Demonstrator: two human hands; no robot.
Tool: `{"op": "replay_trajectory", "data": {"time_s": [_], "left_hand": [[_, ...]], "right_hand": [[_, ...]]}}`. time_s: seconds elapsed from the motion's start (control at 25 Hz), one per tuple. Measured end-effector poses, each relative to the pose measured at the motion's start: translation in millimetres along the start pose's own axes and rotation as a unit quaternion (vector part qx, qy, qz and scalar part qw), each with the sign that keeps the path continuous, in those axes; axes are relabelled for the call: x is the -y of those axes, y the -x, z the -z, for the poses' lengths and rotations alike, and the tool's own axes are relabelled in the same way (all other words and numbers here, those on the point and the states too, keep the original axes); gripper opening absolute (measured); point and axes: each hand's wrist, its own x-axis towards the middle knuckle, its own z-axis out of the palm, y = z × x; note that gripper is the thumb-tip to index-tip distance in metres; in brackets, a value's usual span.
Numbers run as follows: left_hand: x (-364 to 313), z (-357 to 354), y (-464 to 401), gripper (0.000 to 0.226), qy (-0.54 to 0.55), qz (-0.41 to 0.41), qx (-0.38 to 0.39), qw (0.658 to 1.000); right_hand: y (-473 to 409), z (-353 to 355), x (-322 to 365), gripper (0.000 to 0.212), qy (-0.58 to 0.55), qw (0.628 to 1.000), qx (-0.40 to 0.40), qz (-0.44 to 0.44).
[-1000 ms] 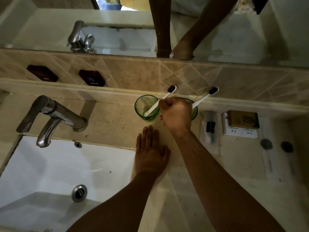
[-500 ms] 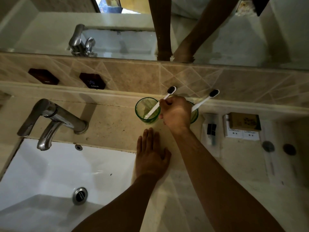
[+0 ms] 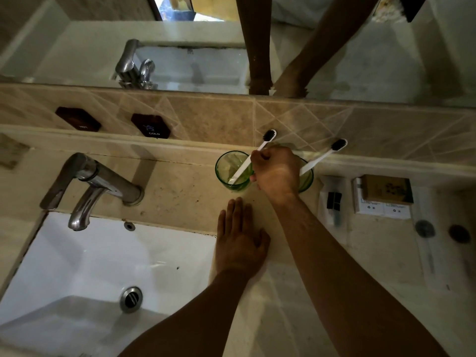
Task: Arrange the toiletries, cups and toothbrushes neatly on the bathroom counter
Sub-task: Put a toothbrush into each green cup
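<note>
Two basins of note are recorded, taken largest first: the white sink [image 3: 85, 264], set into the stone counter [image 3: 291, 292] below a chrome faucet [image 3: 87, 186], is seen holding nothing but its drain plug [image 3: 131, 299]. Next, a green glass cup [image 3: 231, 170] stands near the backsplash, with a white toothbrush [image 3: 253, 157] leaned inside, black bristles up. A second green cup [image 3: 306, 177], largely hidden behind the right hand [image 3: 277, 172], holds another toothbrush [image 3: 323, 158]. Boxed toiletries [image 3: 383, 197] and a wrapped sachet [image 3: 332, 202] lie further right. The right hand is closed about the first toothbrush's handle. The left hand [image 3: 239, 239] is laid flat on the counter, fingers extended, holding nothing.
</note>
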Motion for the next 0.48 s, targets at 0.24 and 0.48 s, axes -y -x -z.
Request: {"op": "replay_trajectory", "data": {"time_s": [0.24, 0.48], "left_hand": [[1.9, -2.5, -0.7, 0.076, -0.006, 0.000, -0.004, 1.000], [-0.5, 2.1, -1.4, 0.077, -0.017, -0.001, 0.016, 1.000]], "right_hand": [[1.9, 1.0, 0.1, 0.037, 0.020, 0.999, -0.022, 0.028], [31.3, 23.1, -12.9, 0.034, 0.040, 0.994, -0.090, 0.039]]}}
